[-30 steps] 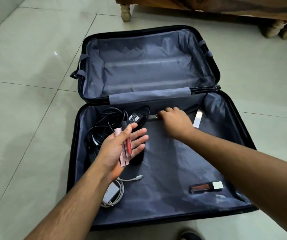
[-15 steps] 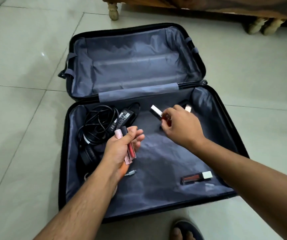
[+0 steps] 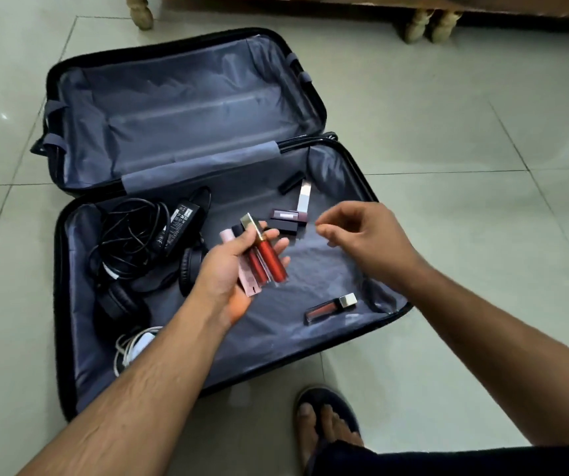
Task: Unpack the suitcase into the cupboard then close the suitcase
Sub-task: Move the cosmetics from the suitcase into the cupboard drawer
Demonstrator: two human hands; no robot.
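The left hand (image 3: 231, 269) lies palm up over the open suitcase (image 3: 187, 108) on the floor, gripping three lip gloss tubes (image 3: 266, 259) (thumb across them). Just right of it, the right hand (image 3: 362, 242) hovers loosely curled, holding nothing. Beyond both hands lie small lipsticks (image 3: 286, 218); another gloss (image 3: 331, 305) lies nearer the person.
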